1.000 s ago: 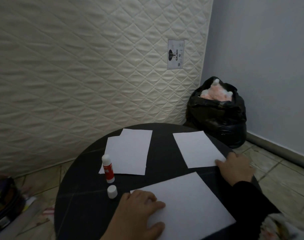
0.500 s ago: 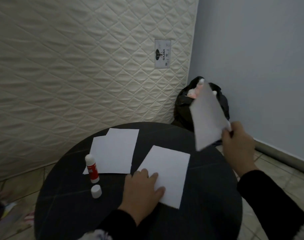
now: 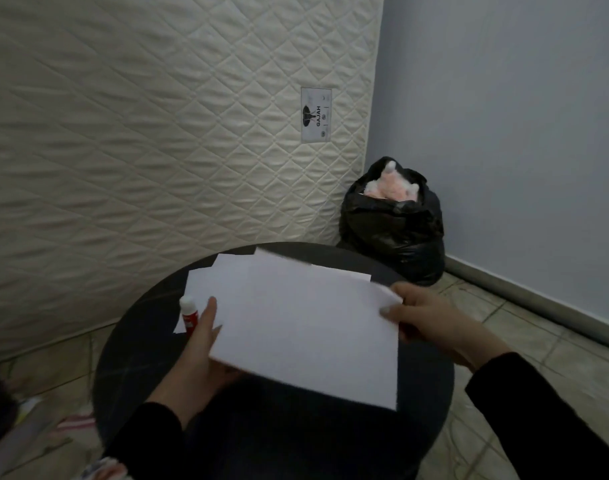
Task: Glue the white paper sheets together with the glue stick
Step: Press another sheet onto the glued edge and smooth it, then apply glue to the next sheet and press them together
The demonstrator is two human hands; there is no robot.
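A round dark table [image 3: 150, 362] stands before a quilted mattress [image 3: 140, 133]. Both hands, left hand [image 3: 200, 355] and right hand [image 3: 431, 320], pinch a white paper sheet [image 3: 306, 334] by its side edges above the tabletop. The glue stick [image 3: 188, 315] stands uncapped just left of it, beside more sheets [image 3: 226, 275].

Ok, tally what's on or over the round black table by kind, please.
Large white paper sheet held by left hand and right hand: 1
Overlapping white paper sheets lying behind it: at least 2, the rest hidden
Red-and-white glue stick: 1
Total: at least 4
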